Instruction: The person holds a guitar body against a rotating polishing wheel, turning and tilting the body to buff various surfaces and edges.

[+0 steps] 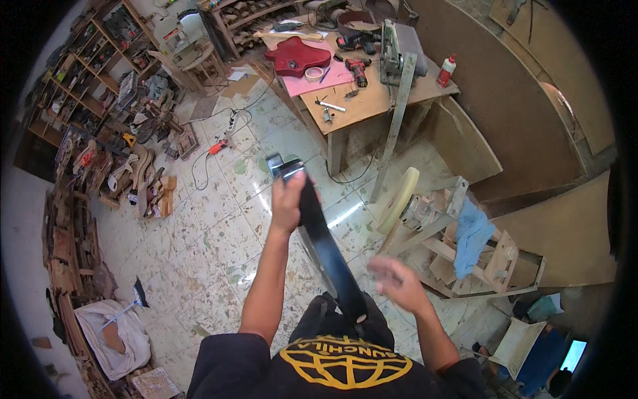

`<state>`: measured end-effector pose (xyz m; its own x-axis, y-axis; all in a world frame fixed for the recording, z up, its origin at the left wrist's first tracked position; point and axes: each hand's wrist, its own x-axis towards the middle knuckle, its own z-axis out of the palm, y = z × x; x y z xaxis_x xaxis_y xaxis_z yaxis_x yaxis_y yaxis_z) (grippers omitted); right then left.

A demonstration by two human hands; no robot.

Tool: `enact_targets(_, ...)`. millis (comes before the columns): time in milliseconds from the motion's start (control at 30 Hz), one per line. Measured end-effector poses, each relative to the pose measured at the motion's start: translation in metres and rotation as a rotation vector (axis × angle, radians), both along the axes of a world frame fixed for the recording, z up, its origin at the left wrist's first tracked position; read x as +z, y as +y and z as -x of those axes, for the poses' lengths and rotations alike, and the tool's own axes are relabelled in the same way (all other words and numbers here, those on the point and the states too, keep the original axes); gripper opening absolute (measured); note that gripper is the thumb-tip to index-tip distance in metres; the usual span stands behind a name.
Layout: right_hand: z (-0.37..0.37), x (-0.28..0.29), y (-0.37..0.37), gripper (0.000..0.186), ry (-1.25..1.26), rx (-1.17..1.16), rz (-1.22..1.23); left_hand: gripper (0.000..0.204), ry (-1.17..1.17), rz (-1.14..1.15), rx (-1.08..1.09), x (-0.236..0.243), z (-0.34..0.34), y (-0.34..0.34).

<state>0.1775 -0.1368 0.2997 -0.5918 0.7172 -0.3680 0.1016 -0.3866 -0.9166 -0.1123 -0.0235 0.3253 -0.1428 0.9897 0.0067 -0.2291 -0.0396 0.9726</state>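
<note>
My left hand [289, 199] grips a long, glossy black piece [322, 249], shaped like a guitar neck, near its stepped upper end. The piece slants down toward my body, its lower end close to my waist. My right hand [392, 276] is off to the right of it, slightly blurred, fingers apart and holding nothing. Beyond it, on the right, a cream polishing wheel [397, 199] is mounted on a wooden stand, with a blue cloth [470, 236] draped over it.
Ahead, a workbench [316, 113] holds a red guitar body [292, 56], drills [359, 71], tape and a bottle. A corded orange tool [217, 146] lies on the floor. Wood stacks [66, 253] and shelves line the left. A person [535, 366] is at the lower right beside a lit screen.
</note>
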Motion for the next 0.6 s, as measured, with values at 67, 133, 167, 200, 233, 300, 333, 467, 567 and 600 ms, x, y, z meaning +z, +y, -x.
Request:
enact_targets(67, 0.052, 0.040, 0.015, 0.078, 0.008, -0.181, -0.206, 0.034, 0.280, -0.124, 0.006, 0.008, 0.000, -0.013)
enact_targets(133, 0.082, 0.039, 0.027, 0.071, -0.108, -0.222, -0.380, 0.049, 0.570, -0.109, 0.078, 0.028, -0.023, -0.025)
enact_targets(167, 0.097, 0.037, 0.034, 0.071, -0.094, -0.198, -0.397, 0.049, 0.675, -0.158, 0.064, 0.040, -0.025, -0.032)
enact_targets(200, 0.103, 0.035, 0.038, 0.067, -0.153, -0.143, -0.409, 0.049, 0.765, -0.204, 0.030, 0.050, -0.035, -0.037)
enact_targets(233, 0.108, 0.031, 0.040, 0.063, -0.210, -0.083, -0.420, 0.049, 0.780, -0.257, -0.009, 0.060, -0.042, -0.037)
enact_targets(300, 0.111, 0.022, 0.033, 0.057, -0.176, -0.244, -0.441, 0.050, 0.825, -0.326, -0.052, 0.070, -0.055, -0.041)
enact_targets(333, 0.113, 0.017, 0.030, 0.051, -0.134, -0.418, -0.455, 0.049, 0.817, -0.393, -0.061, 0.071, -0.061, -0.040)
enact_targets(467, 0.087, -0.023, 0.030, 0.044, 0.189, -0.490, -0.449, 0.060, 0.883, -0.443, -0.088, 0.086, -0.094, -0.046)
enact_targets(567, 0.077, -0.006, 0.035, 0.043, 0.696, -0.655, -0.202, 0.076, 0.771, -0.768, 0.118, 0.103, -0.100, -0.079)
enact_targets(600, 0.071, 0.006, 0.038, 0.042, 0.885, -0.728, -0.101, 0.079, 0.707, -0.784, 0.165, 0.102, -0.097, -0.095)
